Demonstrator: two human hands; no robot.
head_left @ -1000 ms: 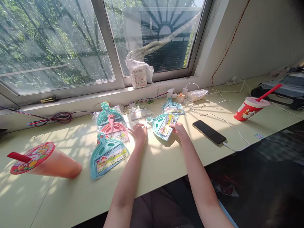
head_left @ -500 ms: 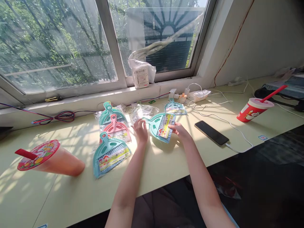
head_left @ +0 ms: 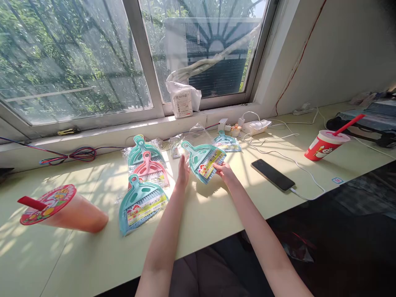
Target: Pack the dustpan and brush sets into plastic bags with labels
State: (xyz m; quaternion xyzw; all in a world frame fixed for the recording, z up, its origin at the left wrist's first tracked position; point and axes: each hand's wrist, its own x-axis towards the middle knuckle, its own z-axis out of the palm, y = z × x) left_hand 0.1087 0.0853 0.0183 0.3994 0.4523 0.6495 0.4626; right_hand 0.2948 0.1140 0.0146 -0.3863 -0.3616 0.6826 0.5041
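Note:
A teal dustpan and brush set (head_left: pixel 202 159) with a printed card is held tilted above the table, handle pointing up and left. My right hand (head_left: pixel 225 171) pinches it by the card and bristle edge. At its left edge is my left hand (head_left: pixel 185 172), fingers stretched upward and partly apart; whether it touches the dustpan I cannot tell. Clear plastic bags (head_left: pixel 198 133) lie behind the handle. Left of my arms lie a bagged teal set (head_left: pixel 142 204), a bagged pink set (head_left: pixel 150 169) and more teal sets (head_left: pixel 140 150). Another teal set (head_left: pixel 227 142) lies behind on the right.
A tall cup with a red straw (head_left: pixel 77 210) stands at the left. On the right are a phone (head_left: pixel 272 175) on a white cable, and a red cup (head_left: pixel 323 145). Cables and a power strip (head_left: pixel 256 126) run along the wall, below a wrapped package (head_left: pixel 182 104) on the sill.
The dustpan set has tilted, its handle swinging up. My left hand's fingers have left the handle and straightened. My right hand has shifted slightly left.

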